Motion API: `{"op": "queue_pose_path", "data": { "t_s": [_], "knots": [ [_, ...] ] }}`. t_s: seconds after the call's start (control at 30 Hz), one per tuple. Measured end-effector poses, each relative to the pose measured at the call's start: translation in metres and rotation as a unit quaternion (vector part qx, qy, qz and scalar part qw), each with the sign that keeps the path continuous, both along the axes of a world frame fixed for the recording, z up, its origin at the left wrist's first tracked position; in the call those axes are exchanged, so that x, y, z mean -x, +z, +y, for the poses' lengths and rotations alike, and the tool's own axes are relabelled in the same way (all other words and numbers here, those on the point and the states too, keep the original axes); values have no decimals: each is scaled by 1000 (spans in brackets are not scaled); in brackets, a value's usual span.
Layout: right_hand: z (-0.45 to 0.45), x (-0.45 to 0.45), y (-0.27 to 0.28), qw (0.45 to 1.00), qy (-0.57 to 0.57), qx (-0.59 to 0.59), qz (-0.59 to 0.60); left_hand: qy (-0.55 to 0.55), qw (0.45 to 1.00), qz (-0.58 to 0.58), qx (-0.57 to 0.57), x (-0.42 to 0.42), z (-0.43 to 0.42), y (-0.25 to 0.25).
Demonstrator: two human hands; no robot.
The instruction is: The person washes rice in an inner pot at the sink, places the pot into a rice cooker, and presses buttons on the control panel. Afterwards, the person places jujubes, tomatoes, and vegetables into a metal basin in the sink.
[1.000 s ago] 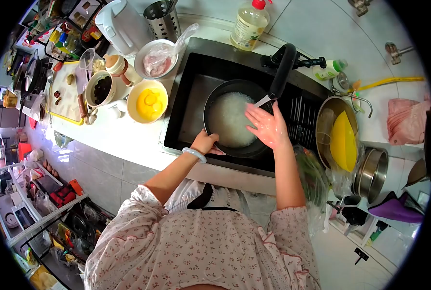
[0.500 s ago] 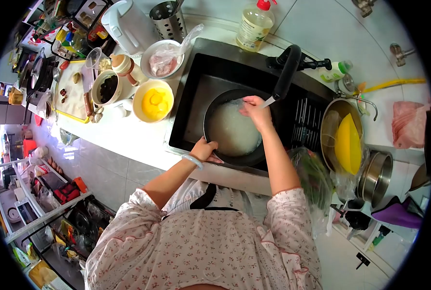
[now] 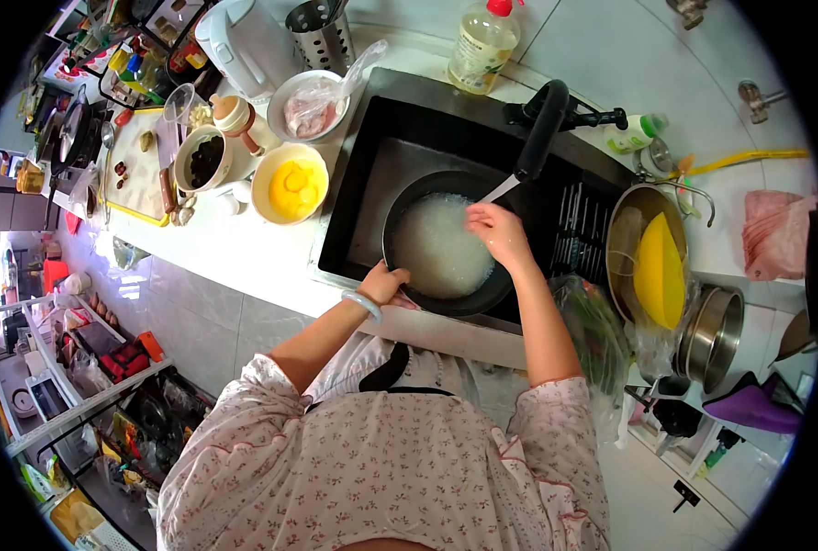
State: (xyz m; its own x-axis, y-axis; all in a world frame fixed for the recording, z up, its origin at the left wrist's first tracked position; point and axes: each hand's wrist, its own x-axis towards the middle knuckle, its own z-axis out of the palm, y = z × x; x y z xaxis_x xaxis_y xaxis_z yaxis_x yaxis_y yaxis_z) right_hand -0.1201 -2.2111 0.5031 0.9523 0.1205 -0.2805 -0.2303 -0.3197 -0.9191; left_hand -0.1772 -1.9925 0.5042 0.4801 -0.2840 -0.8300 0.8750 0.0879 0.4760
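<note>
A dark round pot [image 3: 398, 204] sits in the black sink [image 3: 358, 197], holding cloudy white water [image 3: 441, 248] with pale grains that look like rice. My left hand [image 3: 383, 285], wearing a pale bangle, is closed on the pot's near-left rim. My right hand [image 3: 499, 234] hovers over the right side of the water, fingers loosely stretched and apart, holding nothing I can see. Just above it is the black faucet [image 3: 544, 133], with a whitish streak running from its spout towards the pot.
Left on the counter stand a bowl of egg yolks [image 3: 291, 184], a bowl of dark pieces [image 3: 205, 161], a bowl with bagged meat [image 3: 310, 108] and a cutting board [image 3: 135, 174]. A soap bottle [image 3: 484, 48] stands behind. To the right is a steel basin [image 3: 622, 248] holding a yellow bowl [image 3: 661, 271].
My right hand has lifted out of the water and moved slightly right and towards me, its fingers loosening. My left hand stays on the rim.
</note>
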Motion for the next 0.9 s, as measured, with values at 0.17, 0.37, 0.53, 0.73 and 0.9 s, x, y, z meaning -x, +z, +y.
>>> {"op": "queue_pose_path", "data": {
  "t_s": [0.17,0.37,0.53,0.73,0.9],
  "knots": [
    [-36,-21,31,986,-48,90,-133,-3,1000,3,12,1,-1,-1],
    [-96,-84,62,866,-111,339,-350,23,1000,14,6,2,-1,3],
    [-124,-123,45,720,-64,587,-365,33,999,13,5,2,0,0],
    [-130,-127,38,705,-42,601,-374,36,998,28,32,-6,-6,16],
    [-135,-119,30,699,-29,612,-370,43,998,29,46,-10,-11,33]
  ]
}}
